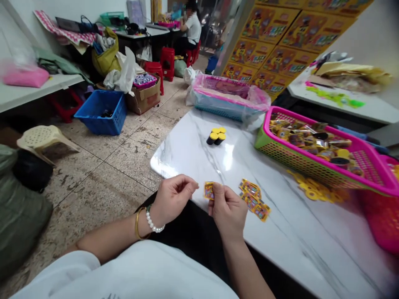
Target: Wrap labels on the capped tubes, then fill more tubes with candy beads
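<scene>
My right hand (229,209) pinches a small yellow printed sticker (208,190) between thumb and fingers, just over the table's near edge. To its left, my left hand (176,195) is held with thumb and fingertips drawn together; whether anything is between them is too small to make out. Beside my right hand lies a loose pile of similar yellow printed stickers (254,199) on the white marbled table (199,153). Farther back, several small black cylinders with yellow tops (217,136) stand upright in a tight cluster.
At the right stands a pink and green basket (293,160) full of yellow wrapped pieces, with yellow rings (311,189) beside it. A plastic-lined basket (229,97) sits at the table's far edge. Stacked yellow boxes (271,45) rise behind. A blue crate (102,110) is on the floor.
</scene>
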A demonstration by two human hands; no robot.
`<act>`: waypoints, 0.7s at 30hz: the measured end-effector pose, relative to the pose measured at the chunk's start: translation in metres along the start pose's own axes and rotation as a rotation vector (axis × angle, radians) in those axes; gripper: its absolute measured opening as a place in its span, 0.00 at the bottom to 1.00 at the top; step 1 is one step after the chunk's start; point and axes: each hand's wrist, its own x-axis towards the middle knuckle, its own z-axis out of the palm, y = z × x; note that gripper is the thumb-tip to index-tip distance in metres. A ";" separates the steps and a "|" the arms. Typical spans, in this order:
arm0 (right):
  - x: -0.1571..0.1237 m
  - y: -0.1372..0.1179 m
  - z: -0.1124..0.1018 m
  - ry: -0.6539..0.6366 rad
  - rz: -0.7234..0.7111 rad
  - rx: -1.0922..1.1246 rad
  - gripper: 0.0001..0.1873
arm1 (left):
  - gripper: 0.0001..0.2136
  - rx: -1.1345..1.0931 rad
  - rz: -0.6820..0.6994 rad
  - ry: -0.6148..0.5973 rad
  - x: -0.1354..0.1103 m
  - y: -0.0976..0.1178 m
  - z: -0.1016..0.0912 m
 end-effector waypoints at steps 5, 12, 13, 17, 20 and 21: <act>-0.003 -0.003 0.005 0.002 -0.011 0.027 0.24 | 0.15 -0.005 0.009 -0.013 -0.008 0.003 -0.002; -0.007 -0.004 0.009 0.026 -0.009 0.030 0.25 | 0.15 -0.042 0.042 0.012 -0.008 -0.003 -0.003; -0.007 -0.004 0.009 0.025 -0.009 0.023 0.25 | 0.14 -0.055 0.052 0.024 -0.009 -0.004 -0.003; -0.008 -0.002 0.011 0.025 -0.066 -0.015 0.27 | 0.14 -0.090 0.128 0.046 -0.009 -0.007 -0.003; -0.007 0.002 0.014 0.013 -0.164 -0.059 0.27 | 0.12 -0.058 0.173 0.038 -0.008 -0.011 -0.002; -0.007 0.005 0.014 0.007 -0.215 -0.087 0.26 | 0.11 -0.028 0.175 0.033 -0.007 -0.012 -0.002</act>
